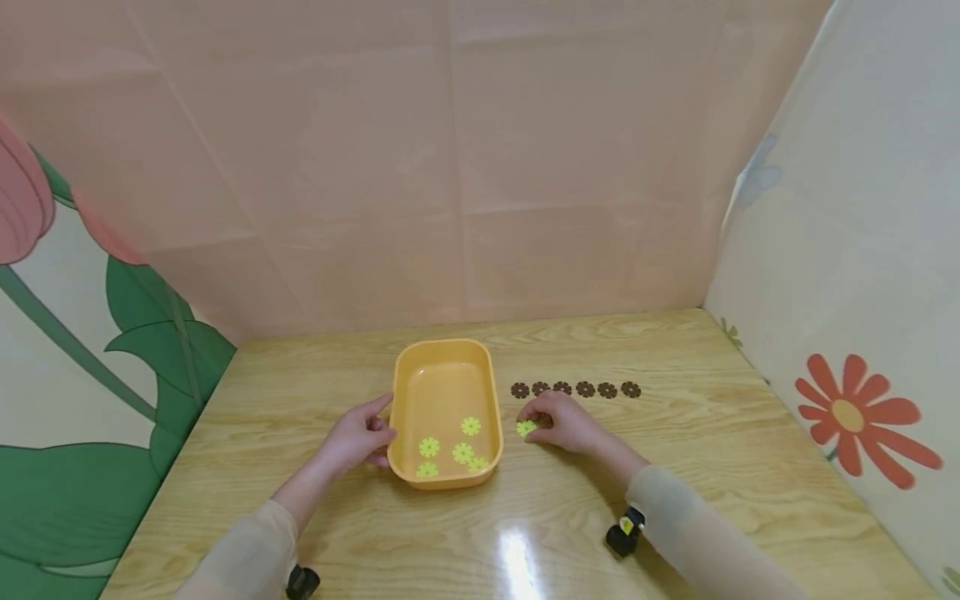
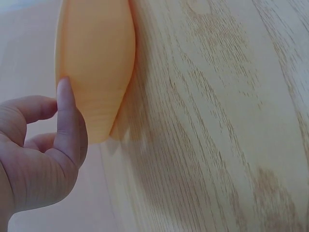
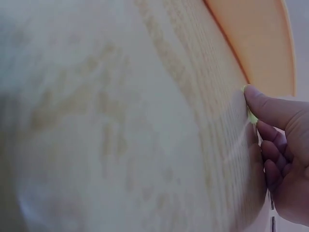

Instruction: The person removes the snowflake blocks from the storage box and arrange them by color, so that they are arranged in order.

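Observation:
A shallow orange plastic tray (image 1: 442, 482) stands on the table. My left hand (image 1: 358, 435) holds its left side, with fingers against the outer wall and the thumb at the rim; the left wrist view shows this hand (image 2: 43, 150) at the tray wall (image 2: 99, 53). To the right of the tray, my right hand (image 1: 562, 421) pinches a yellow flower-shaped disc (image 1: 526, 427) between thumb and fingertips, close over the tabletop. That disc (image 3: 252, 117) is mostly covered by the fingers in the right wrist view. Several matching yellow discs (image 1: 462, 452) lie loose in the tray's near part.
Several dark brown flower-shaped discs (image 1: 585, 388) form a row just beyond my right hand. The wood-grain table (image 1: 720, 433) meets a pink cloth backdrop (image 1: 465, 167) at the back. Flower-printed panels (image 1: 862, 250) flank it on both sides.

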`<state>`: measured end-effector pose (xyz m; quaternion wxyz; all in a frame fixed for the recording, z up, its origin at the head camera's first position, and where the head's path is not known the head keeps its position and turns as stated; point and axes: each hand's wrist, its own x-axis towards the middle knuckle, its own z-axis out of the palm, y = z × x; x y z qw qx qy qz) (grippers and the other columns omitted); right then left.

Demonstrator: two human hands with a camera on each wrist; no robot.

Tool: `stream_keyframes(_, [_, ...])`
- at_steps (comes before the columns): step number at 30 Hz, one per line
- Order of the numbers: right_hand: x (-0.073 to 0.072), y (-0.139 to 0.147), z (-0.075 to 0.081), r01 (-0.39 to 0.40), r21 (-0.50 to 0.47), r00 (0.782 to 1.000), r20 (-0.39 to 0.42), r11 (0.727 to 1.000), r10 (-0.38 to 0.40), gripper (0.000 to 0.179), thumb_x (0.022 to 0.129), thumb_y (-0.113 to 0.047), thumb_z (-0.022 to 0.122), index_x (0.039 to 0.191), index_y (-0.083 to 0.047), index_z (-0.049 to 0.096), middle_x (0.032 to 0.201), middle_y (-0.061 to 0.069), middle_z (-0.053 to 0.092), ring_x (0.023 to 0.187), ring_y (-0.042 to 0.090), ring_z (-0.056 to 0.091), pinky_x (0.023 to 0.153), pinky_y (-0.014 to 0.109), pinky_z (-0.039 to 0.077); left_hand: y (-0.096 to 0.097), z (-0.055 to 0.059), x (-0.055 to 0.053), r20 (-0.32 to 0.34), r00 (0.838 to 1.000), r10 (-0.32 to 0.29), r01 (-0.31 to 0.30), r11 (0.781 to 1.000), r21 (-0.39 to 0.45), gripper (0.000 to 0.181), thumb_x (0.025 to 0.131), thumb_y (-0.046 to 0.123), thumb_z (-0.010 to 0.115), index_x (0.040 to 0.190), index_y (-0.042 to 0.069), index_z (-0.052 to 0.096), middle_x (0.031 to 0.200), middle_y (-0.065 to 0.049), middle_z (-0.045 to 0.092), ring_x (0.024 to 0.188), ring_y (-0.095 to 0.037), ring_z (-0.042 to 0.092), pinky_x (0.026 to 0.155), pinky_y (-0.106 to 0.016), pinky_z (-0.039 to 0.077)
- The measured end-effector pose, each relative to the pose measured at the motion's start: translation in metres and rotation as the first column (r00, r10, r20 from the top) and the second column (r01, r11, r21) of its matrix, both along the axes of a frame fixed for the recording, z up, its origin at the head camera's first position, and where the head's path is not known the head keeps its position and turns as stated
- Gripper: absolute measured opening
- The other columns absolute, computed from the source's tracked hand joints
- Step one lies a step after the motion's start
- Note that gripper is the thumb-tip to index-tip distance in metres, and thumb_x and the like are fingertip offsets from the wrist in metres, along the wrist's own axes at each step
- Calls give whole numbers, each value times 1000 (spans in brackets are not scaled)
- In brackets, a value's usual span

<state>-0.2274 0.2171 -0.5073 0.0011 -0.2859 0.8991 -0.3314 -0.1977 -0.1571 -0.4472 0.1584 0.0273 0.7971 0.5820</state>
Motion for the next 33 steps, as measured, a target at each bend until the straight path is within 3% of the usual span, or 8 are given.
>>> stream_keyframes(8, [-4,8,-4,24,-178,994,107,984,-5,30,85,-15,78,112,-6,69,95,2,64,84,16,57,74,26,55,0,1,0,17,1000,7,-7,1000,-2,67,92,-6,62,153,1,33,85,-9,47,62,-17,56,61,-42,64])
stream_keyframes(14, [-5,11,9,95,-179,989,129,979,-72,31,89,-17,74,116,-4,67,94,-2,62,85,17,57,75,27,55,0,-2,-2,22,1000,13,-13,1000,-4,67,92,-6,62,153,1,33,86,-10,48,62,-17,57,61,-41,63])
stream_keyframes(18, [-7,9,20,89,-192,992,109,977,-69,30,91,-13,71,118,-3,66,95,-3,64,87,16,60,77,28,57,0,-2,-2,24,1000,17,-17,1000,-7,67,92,-6,62,153,2,34,86,-10,48,63,-17,57,62,-42,64])
stream_keyframes(23, [-9,-7,39,19,-216,999,43,976,-10,27,92,-9,70,117,0,66,100,2,68,91,17,62,81,34,58,0,0,-1,21,1000,13,-13,1000,-8,67,92,-5,62,153,1,33,86,-10,48,63,-17,57,61,-41,63])
stream_keyframes(27, [-8,-27,56,-47,-233,998,25,971,54,28,91,-8,72,117,-1,66,104,7,69,94,21,63,83,46,58,0,1,-1,22,1000,15,-15,1000,-6,67,92,-5,62,153,1,33,86,-10,48,63,-17,56,60,-38,63])
stream_keyframes(33, [-7,-63,73,-210,-208,977,-12,955,212,35,89,-8,74,122,-2,65,109,7,69,100,29,62,87,42,57,-1,0,-2,26,1000,13,-13,1000,-1,67,93,-5,62,153,2,33,86,-10,47,63,-17,55,59,-36,63])
